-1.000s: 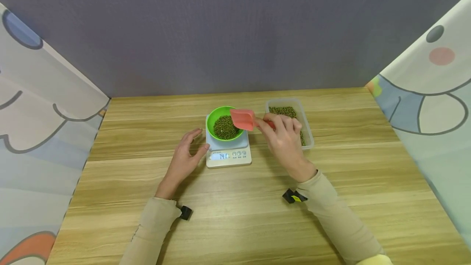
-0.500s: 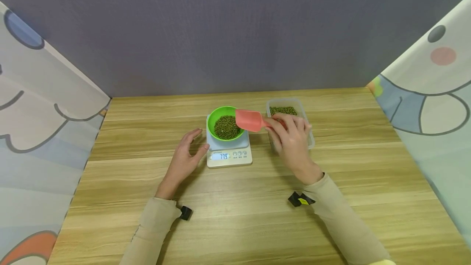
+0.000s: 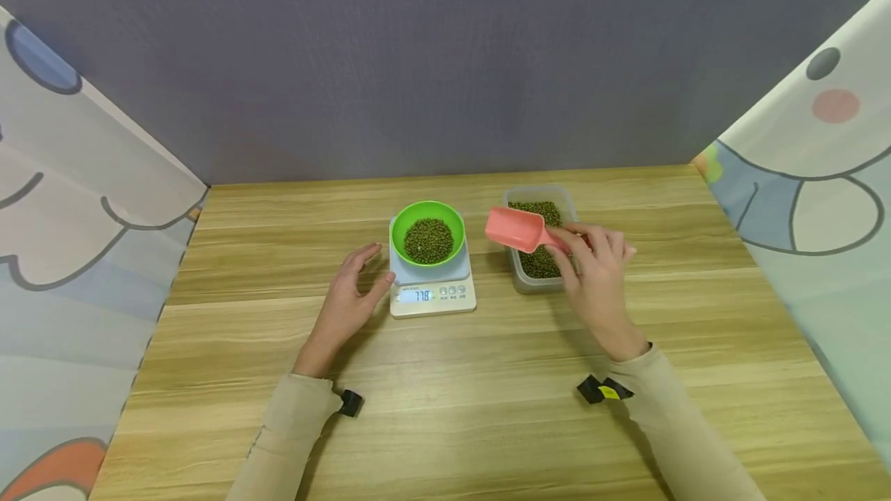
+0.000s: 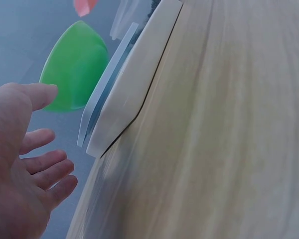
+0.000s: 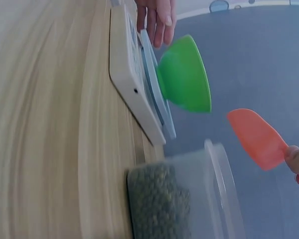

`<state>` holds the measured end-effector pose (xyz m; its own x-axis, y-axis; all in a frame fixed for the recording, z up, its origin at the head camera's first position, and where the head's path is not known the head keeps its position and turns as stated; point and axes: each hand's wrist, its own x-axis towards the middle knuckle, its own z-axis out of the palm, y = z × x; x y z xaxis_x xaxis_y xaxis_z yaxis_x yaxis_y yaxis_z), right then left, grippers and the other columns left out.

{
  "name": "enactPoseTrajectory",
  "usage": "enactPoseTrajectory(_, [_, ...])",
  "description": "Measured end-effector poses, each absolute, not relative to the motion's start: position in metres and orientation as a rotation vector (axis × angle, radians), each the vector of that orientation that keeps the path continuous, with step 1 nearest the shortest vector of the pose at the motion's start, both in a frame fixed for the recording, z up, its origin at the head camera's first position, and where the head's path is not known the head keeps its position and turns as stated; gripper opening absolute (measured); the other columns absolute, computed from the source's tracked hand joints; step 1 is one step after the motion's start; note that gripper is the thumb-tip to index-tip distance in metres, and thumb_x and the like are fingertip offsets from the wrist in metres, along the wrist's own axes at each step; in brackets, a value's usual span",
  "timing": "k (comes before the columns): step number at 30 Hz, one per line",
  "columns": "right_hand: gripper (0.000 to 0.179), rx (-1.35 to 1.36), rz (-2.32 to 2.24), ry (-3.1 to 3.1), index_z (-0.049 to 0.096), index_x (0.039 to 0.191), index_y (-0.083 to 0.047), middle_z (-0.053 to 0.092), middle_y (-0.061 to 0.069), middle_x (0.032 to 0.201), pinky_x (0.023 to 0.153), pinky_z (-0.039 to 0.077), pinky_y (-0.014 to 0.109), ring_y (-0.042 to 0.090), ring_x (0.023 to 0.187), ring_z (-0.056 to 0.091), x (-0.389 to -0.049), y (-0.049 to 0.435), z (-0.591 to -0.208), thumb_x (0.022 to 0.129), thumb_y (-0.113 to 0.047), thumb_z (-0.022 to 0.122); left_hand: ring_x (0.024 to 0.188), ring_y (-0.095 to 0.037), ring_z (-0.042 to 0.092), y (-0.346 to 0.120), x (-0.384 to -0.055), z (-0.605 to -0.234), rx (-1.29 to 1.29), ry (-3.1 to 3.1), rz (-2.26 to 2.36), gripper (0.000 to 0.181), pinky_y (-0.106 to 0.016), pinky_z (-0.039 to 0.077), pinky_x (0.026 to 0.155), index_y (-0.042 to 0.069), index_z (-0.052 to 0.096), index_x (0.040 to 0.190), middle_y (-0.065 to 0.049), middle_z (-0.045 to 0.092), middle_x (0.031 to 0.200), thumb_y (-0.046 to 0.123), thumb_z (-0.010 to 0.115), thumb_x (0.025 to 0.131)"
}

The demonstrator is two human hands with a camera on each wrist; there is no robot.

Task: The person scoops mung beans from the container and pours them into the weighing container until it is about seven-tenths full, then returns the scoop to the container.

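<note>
A pink scoop (image 3: 515, 229) is pinched by its handle in my right hand (image 3: 597, 273), held above the clear plastic container (image 3: 534, 284) of green beans; its bowl looks bare of beans. Left of it, a green bowl (image 3: 428, 211) with green mung beans (image 3: 428, 241) inside rests on a white kitchen scale (image 3: 445, 308). The scale's display (image 3: 415, 296) reads about 77.8. My left hand (image 3: 350, 292) lies beside the scale's left edge, fingers relaxed and apart, holding nothing. In the left wrist view its thumb (image 4: 42, 94) appears close to the bowl; whether they touch I cannot tell.
Everything stands on a wooden table (image 3: 445, 424). A dark grey panel (image 3: 445, 60) rises behind its back edge, and printed cloths (image 3: 828, 199) flank both sides. The container stands a short gap to the right of the scale.
My right hand has drawn the scoop rightward, away from the bowl and over the container. The display went from about 74 to 77.8. The left hand has stayed put.
</note>
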<state>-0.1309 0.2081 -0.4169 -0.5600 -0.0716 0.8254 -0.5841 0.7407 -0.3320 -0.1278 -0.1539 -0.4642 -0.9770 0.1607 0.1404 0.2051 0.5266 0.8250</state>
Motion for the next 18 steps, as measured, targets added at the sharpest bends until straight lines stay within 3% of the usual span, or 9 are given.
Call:
enactPoseTrajectory(6, [0.041,0.444,0.763,-2.129,0.074,0.108,-0.001,0.064,0.019,0.103,0.086,0.017,0.038,0.041,0.089,0.041,-0.127,0.227,-0.421,0.101,-0.039,0.062,0.143,-0.042,0.043,-0.154,-0.127,-0.463,-0.325,-2.709,-1.468,0.061,-0.060,0.037,0.118,-0.001,0.046,0.150,-0.023,0.043,0.157,0.025,0.068,0.101])
enactPoseTrajectory(13, [0.053,0.434,0.719,-2.299,0.070,0.113,0.003,0.059,0.025,0.111,0.078,0.018,0.052,0.045,0.095,0.039,-0.121,0.249,-0.421,0.105,-0.045,0.049,0.144,-0.042,0.043,-0.154,-0.127,-0.463,-0.319,-2.713,-1.465,0.061,-0.060,0.036,0.119,-0.001,0.046,0.151,-0.022,0.043,0.157,0.026,0.068,0.101])
enactPoseTrajectory(18, [0.051,0.461,0.651,-2.415,0.070,0.112,0.005,0.058,0.028,0.111,0.075,0.017,0.056,0.048,0.093,0.039,-0.117,0.262,-0.415,0.106,-0.041,0.048,0.144,-0.041,0.042,-0.155,-0.127,-0.466,-0.320,-2.717,-1.460,0.061,-0.060,0.035,0.120,-0.001,0.046,0.151,-0.022,0.043,0.157,0.026,0.068,0.101])
